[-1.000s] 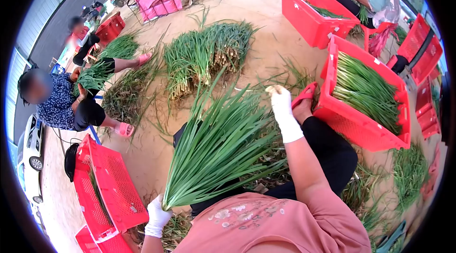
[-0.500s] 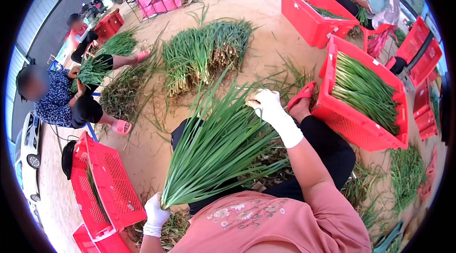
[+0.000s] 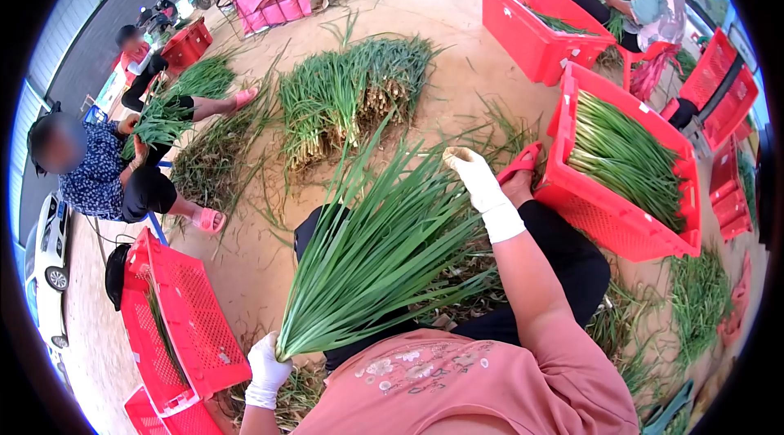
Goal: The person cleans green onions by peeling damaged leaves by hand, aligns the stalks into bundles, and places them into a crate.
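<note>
My left hand (image 3: 269,368), in a white glove, is closed round the base of a fanned-out bunch of Chinese chives (image 3: 376,255). The long green leaves spread up and to the right across my lap. My right hand (image 3: 472,174), gloved too, is above the upper right leaf tips with its fingers bent together; anything between them is hidden. Beyond the bunch, a large pile of chives (image 3: 359,92) lies on the ground with its pale stem ends toward me.
A red crate (image 3: 621,182) of chives stands at my right, another red crate (image 3: 539,35) behind it. Red crates (image 3: 188,312) stand at my left. A seated person (image 3: 90,165) holds chives on the left; others sit farther back. Loose leaves (image 3: 216,157) litter the ground.
My right hand has moved slightly right and its fingers have turned downward, away from the leaf tips. The left hand and the bunch have stayed almost still.
</note>
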A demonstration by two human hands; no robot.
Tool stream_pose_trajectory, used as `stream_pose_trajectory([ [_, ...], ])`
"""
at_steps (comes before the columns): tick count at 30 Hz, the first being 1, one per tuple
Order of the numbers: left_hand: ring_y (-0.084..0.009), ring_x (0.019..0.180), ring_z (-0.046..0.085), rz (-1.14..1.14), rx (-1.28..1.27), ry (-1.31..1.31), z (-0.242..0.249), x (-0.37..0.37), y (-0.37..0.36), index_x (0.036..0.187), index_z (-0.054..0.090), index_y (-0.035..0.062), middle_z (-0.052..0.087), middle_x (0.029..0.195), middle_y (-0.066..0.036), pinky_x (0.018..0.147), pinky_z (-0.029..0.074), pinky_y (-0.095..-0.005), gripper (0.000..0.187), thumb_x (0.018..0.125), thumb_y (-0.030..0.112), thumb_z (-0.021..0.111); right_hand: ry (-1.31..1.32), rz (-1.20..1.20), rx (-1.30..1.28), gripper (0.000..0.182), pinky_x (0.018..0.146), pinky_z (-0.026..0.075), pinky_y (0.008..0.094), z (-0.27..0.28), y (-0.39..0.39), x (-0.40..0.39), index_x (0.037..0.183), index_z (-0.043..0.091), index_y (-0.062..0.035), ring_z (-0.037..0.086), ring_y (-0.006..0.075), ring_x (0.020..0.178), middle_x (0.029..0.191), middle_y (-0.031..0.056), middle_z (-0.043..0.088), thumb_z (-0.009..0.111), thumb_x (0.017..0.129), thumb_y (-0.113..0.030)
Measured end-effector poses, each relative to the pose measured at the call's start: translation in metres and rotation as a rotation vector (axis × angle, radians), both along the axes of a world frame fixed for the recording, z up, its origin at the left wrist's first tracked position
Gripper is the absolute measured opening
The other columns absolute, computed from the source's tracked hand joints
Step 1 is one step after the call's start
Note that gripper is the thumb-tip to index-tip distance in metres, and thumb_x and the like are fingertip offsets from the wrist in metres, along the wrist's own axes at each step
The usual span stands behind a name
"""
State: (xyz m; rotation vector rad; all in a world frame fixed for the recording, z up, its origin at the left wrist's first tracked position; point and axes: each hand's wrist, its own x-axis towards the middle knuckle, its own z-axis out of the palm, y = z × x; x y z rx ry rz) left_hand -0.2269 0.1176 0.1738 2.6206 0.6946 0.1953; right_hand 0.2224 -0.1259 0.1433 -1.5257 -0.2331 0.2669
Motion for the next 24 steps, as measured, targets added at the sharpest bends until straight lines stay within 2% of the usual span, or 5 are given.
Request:
stream_pose_trajectory([
  [6, -0.0355, 0.069, 0.059, -0.014, 0.014, 0.015, -0.002, 0.000, 0.003, 0.090, 0.057, 0.0058, 0.059, 0.071, -0.015, 0.061, 0.047, -0.0414, 0.035, 0.056, 0.002, 0.064, 0.497, 0.347, 0.038, 0.028, 0.064, 0.047, 0.0333, -0.007, 0.005, 0.024, 0.098, 0.062, -0.0032, 0.056, 0.0186, 0.076, 0.086, 0.0072, 0.061, 0.062, 0.084, -0.027],
  [14, -0.0359, 0.068, 0.058, -0.029, 0.049, 0.017, 0.002, 0.003, 0.004, 0.089, 0.057, 0.0064, 0.059, 0.070, -0.014, 0.060, 0.046, -0.0425, 0.035, 0.055, 0.003, 0.065, 0.740, 0.281, 0.285, 0.023, 0.052, 0.051, 0.0418, -0.019, 0.015, 0.025, 0.094, 0.061, -0.0037, 0.055, 0.0214, 0.059, 0.076, 0.0090, 0.059, 0.061, 0.084, -0.024],
  [20, -0.0355, 0.066, 0.058, -0.043, 0.060, 0.003, 0.001, 0.004, 0.007, 0.087, 0.057, 0.0066, 0.058, 0.068, -0.014, 0.059, 0.046, -0.0426, 0.034, 0.055, 0.003, 0.065, 0.273, 0.219, 0.139, 0.025, 0.069, 0.046, 0.0390, -0.059, 0.016, 0.038, 0.100, 0.059, -0.0025, 0.059, 0.0236, 0.090, 0.097, 0.0145, 0.062, 0.057, 0.085, -0.021],
  [22, -0.0355, 0.066, 0.058, -0.045, 0.058, 0.002, -0.003, 0.001, 0.007, 0.087, 0.057, 0.0067, 0.058, 0.068, -0.013, 0.059, 0.046, -0.0425, 0.033, 0.055, 0.003, 0.065, -0.925, -0.332, -1.005, 0.027, 0.085, 0.039, 0.0417, -0.034, 0.009, 0.026, 0.098, 0.059, -0.0017, 0.050, 0.0270, 0.104, 0.105, 0.0150, 0.056, 0.058, 0.081, -0.022],
  [24, -0.0356, 0.064, 0.057, -0.043, 0.076, -0.017, -0.005, 0.002, 0.007, 0.086, 0.057, 0.0069, 0.058, 0.067, -0.013, 0.058, 0.046, -0.0423, 0.033, 0.055, 0.003, 0.065, -0.469, -0.207, -0.844, 0.031, 0.084, 0.040, 0.0405, -0.041, 0.006, 0.045, 0.101, 0.060, -0.0023, 0.051, 0.0276, 0.102, 0.105, 0.0142, 0.056, 0.061, 0.080, -0.025],
])
